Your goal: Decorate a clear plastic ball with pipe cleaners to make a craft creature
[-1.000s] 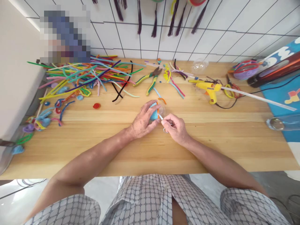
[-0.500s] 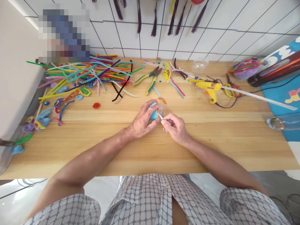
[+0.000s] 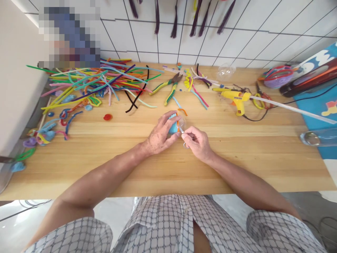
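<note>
My left hand (image 3: 163, 135) is closed round a small object wrapped in light blue pipe cleaner (image 3: 173, 127), with an orange band at its right edge. A clear, rounded plastic part (image 3: 182, 123) shows beyond that band. In my right hand (image 3: 197, 142) is a pair of small metal scissors (image 3: 181, 130), pinched between thumb and fingers, one handle ring showing below. The tips of the scissors point at the orange edge; whether they touch it I cannot tell. A short orange pipe cleaner piece (image 3: 183, 111) lies just behind the wrapped object.
Colourful pipe cleaners (image 3: 97, 82) are heaped at the back left. Pliers (image 3: 171, 88) lie behind my hands. A yellow glue gun (image 3: 237, 100) with a long glue stick rests at the right, near orange-handled scissors (image 3: 263, 100). A red piece (image 3: 107, 117) lies left; a clear bottle (image 3: 317, 137) lies far right.
The scissors' tips have drawn slightly back from the orange edge, and my right hand has shifted a little to the right. My left hand keeps its hold on the wrapped object.
</note>
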### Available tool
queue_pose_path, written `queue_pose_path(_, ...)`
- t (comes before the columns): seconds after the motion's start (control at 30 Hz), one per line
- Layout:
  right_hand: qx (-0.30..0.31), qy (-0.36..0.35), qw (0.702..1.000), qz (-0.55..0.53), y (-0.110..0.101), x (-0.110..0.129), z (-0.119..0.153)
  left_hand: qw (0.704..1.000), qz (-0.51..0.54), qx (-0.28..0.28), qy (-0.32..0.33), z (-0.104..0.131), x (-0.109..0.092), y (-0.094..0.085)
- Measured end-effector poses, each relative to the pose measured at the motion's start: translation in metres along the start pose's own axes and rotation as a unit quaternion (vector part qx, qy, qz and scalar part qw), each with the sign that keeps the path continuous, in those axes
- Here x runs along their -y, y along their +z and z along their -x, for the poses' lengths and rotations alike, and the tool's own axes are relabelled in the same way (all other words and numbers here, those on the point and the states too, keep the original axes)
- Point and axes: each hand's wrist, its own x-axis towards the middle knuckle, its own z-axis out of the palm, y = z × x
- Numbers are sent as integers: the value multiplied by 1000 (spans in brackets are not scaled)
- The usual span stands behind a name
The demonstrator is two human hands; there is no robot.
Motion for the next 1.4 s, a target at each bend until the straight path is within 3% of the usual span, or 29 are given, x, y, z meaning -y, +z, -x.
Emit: queue_pose_path(1.4, -6, 14, 1000, -5, 0, 0, 0, 1000, 6, 5, -6, 0, -1, -1)
